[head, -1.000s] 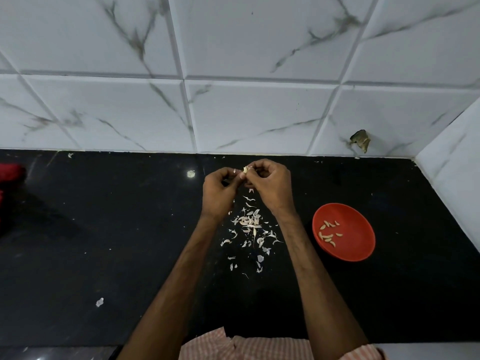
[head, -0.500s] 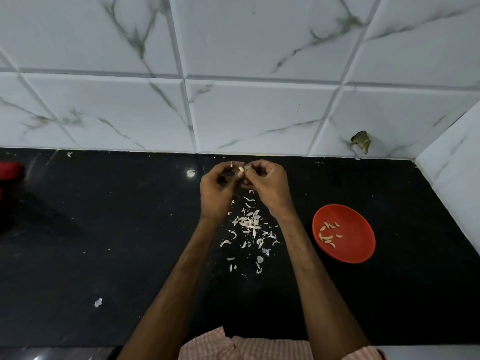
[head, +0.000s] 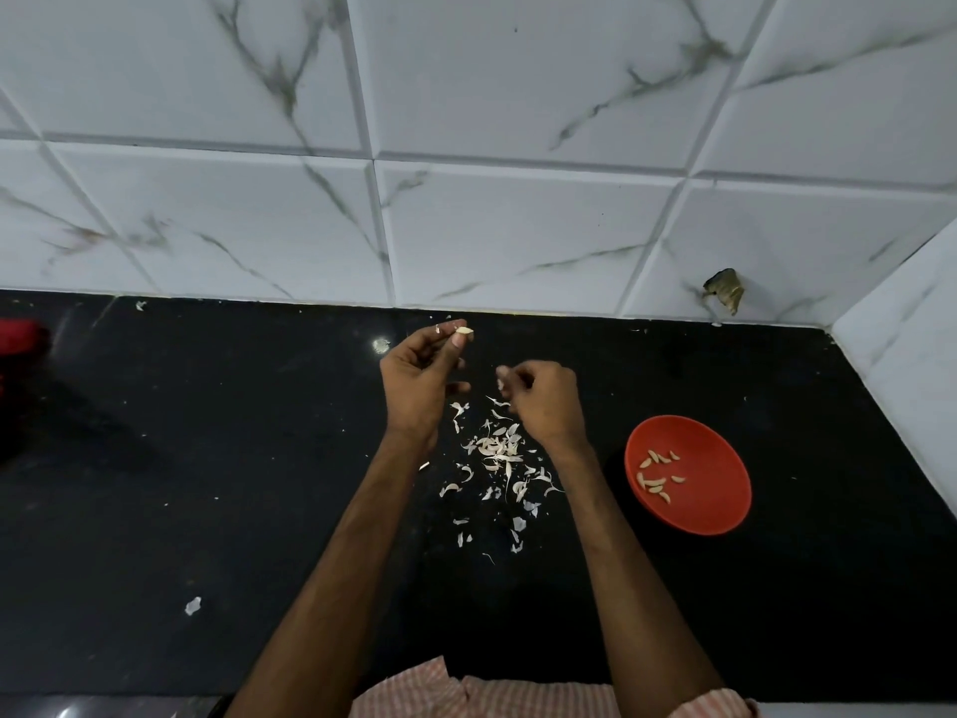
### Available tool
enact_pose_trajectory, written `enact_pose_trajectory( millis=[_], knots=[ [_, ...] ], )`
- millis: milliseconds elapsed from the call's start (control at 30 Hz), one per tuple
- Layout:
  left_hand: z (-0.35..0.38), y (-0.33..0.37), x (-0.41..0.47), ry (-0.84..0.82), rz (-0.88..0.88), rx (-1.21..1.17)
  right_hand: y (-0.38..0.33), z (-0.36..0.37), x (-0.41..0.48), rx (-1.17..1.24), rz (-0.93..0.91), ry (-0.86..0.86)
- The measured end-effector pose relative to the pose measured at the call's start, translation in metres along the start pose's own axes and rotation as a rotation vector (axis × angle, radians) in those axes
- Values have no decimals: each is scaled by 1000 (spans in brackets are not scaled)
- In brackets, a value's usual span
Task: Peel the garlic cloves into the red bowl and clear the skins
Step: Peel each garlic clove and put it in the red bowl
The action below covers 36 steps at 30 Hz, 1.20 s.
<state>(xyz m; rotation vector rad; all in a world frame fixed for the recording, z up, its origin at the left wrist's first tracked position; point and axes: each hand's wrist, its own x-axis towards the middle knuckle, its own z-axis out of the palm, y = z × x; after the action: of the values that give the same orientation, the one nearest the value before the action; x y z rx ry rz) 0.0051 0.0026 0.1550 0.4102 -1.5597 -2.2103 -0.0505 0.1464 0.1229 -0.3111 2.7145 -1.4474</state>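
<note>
My left hand (head: 420,378) pinches a small pale garlic clove (head: 463,331) between thumb and fingertips, above the black counter. My right hand (head: 541,399) has its fingers curled and pinches a bit of white skin (head: 500,381) at its fingertips. Below and between the hands lies a scatter of garlic skins (head: 497,453) on the counter. To the right stands the red bowl (head: 709,510) with several peeled cloves (head: 655,476) in its left half.
White marble-look tiles rise behind the black counter (head: 207,458), and a tiled side wall (head: 906,386) closes the right end. A red object (head: 20,336) sits at the far left edge. Stray skin flakes (head: 192,605) lie front left and by the back wall.
The hands were joined on the clove and have pulled apart. The left hand keeps the clove up; the right has dropped down and right with a piece of skin.
</note>
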Motion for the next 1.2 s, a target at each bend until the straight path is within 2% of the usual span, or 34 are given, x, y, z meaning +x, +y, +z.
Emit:
enact_pose_trajectory(
  millis=[100,300,400,500,567,600,700,833,933,1067,1200],
  knots=[
    [-1,0,2,15,13,1,12,16,-3,-130,28,50],
    [-1,-1,4,30,27,29,25,36,-6,-58,48,-54],
    [-1,0,5,33,25,30,28,37,-3,-111,26,-145],
    [0,-1,6,39,18,40,26,32,-1,-48,16,-34],
    [3,-2,7,41,14,51,14,25,-2,97,46,51],
    [4,-3,7,40,13,56,6,20,-1,253,101,60],
    [12,-7,6,12,21,77,-17,1,3,876,266,16],
    [32,-22,3,-132,98,173,-20,-25,3,1339,333,-62],
    [56,-45,-1,-291,223,464,-7,-43,-1,1439,341,-76],
    [98,-77,-15,-372,318,712,32,-71,-6,1536,389,76],
    [131,-107,-30,-437,191,832,71,-100,-18,1605,431,137]
  ],
)
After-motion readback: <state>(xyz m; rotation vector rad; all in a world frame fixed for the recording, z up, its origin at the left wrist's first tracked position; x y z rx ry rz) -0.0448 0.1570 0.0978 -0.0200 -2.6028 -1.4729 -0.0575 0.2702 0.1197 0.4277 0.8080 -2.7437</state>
